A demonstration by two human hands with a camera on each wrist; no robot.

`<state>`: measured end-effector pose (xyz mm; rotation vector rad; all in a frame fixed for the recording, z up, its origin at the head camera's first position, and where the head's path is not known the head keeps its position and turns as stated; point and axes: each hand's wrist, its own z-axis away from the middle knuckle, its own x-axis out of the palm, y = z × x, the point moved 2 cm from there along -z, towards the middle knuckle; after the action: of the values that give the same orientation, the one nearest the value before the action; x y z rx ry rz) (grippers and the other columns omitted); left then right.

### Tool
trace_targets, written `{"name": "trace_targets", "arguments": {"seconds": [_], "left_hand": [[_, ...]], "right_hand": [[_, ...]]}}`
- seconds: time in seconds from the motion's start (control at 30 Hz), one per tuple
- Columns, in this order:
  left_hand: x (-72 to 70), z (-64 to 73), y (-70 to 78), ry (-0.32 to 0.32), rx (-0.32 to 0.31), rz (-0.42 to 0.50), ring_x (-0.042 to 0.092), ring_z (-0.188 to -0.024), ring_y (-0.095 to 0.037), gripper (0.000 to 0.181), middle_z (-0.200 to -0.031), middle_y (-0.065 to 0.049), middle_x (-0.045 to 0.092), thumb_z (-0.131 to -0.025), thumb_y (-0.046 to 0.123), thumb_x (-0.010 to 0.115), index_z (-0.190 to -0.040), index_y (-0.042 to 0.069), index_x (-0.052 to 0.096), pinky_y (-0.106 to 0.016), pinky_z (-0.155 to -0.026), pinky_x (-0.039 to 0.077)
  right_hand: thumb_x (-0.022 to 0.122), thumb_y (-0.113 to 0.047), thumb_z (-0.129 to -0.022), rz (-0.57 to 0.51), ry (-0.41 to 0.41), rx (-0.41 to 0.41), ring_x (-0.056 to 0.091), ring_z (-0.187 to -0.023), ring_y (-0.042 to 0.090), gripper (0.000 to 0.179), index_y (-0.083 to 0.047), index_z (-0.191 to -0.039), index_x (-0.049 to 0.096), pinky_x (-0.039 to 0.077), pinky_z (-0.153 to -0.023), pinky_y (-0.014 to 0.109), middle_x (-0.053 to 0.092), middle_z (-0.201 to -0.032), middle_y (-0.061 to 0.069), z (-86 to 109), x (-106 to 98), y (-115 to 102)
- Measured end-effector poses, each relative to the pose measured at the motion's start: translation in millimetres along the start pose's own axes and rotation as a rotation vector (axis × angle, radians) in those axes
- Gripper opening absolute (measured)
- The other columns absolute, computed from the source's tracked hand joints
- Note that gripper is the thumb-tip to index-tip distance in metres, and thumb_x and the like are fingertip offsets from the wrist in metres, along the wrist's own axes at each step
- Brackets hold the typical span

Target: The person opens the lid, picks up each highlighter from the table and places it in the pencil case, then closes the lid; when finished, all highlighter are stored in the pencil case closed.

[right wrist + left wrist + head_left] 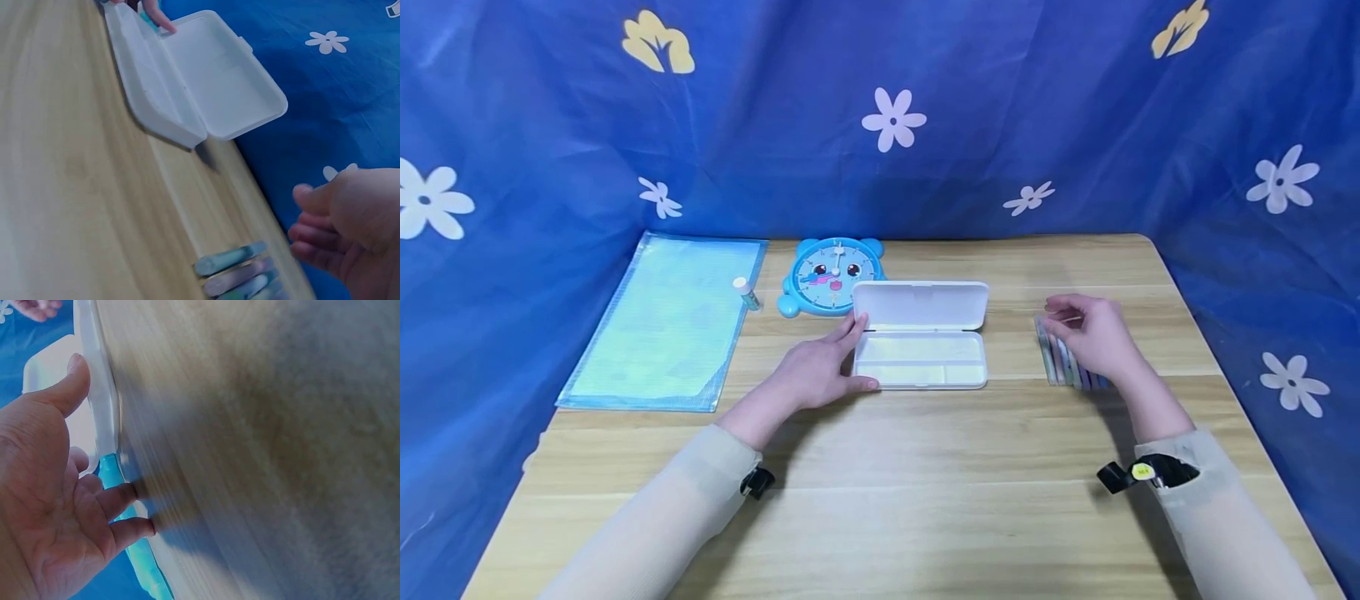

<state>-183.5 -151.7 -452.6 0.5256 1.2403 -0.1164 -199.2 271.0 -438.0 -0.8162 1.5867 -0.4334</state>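
White case (pixel 920 307) near clock (pixel 836 277), numerals (pixel 834 302) illegible

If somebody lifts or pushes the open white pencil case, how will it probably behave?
The white pencil case looks like rigid plastic, so it should hold its shape. It is probably light, since its shallow compartments appear empty. Its raised lid seems hinged along the back edge, so it might swing when moved.

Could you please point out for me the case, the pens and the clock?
Case (pixel 921 306): head view, inside of the raised lid.
Pens (pixel 237 276): right wrist view, one pen's barrel.
Clock (pixel 835 273): head view, on the dial.
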Motion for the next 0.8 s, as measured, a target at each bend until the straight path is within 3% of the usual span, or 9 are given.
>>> {"name": "trace_targets", "arguments": {"seconds": [0.1, 0.17, 0.5, 0.8], "left_hand": [[-0.3, 0.6, 0.0, 0.002, 0.004, 0.004, 0.055, -0.134, -0.047, 0.110, -0.175, -0.008, 0.009, -0.093, 0.069, 0.069, -0.171, 0.021, 0.010, -0.056, -0.099, 0.053], [-0.3, 0.7, 0.1, 0.003, 0.007, 0.006, 0.056, -0.134, -0.046, 0.109, -0.176, -0.008, 0.008, -0.093, 0.069, 0.069, -0.171, 0.021, 0.010, -0.056, -0.098, 0.053], [0.3, 0.1, 0.0, 0.008, 0.009, 0.002, 0.053, -0.137, -0.046, 0.109, -0.176, -0.007, 0.006, -0.093, 0.069, 0.069, -0.171, 0.020, 0.010, -0.056, -0.101, 0.051], [-1.1, 2.2, 1.4, 0.020, 0.014, 0.003, 0.056, -0.134, -0.047, 0.110, -0.175, -0.008, 0.008, -0.093, 0.068, 0.070, -0.171, 0.020, 0.010, -0.056, -0.102, 0.051]], "right_hand": [[0.077, -0.004, -0.097, 0.037, -0.047, 0.025, 0.074, -0.090, 0.035, 0.029, 0.010, -0.122, 0.072, 0.061, -0.080, 0.047, 0.076, -0.104, 0.022, 5.8, 3.5, 4.3], [0.077, -0.003, -0.096, 0.049, -0.062, 0.038, 0.074, -0.088, 0.034, 0.029, 0.011, -0.121, 0.072, 0.060, -0.080, 0.052, 0.076, -0.102, 0.021, 9.0, 5.9, 6.4], [0.081, -0.007, -0.093, 0.179, -0.081, 0.088, 0.069, -0.083, 0.027, 0.023, 0.008, -0.109, 0.075, 0.057, -0.075, 0.046, 0.075, -0.091, 0.013, 14.3, 17.7, 6.1], [0.082, -0.009, -0.091, 0.197, -0.085, 0.121, 0.067, -0.080, 0.026, 0.019, 0.006, -0.102, 0.076, 0.054, -0.075, 0.043, 0.072, -0.087, 0.010, 12.5, 29.8, 4.3]]}}
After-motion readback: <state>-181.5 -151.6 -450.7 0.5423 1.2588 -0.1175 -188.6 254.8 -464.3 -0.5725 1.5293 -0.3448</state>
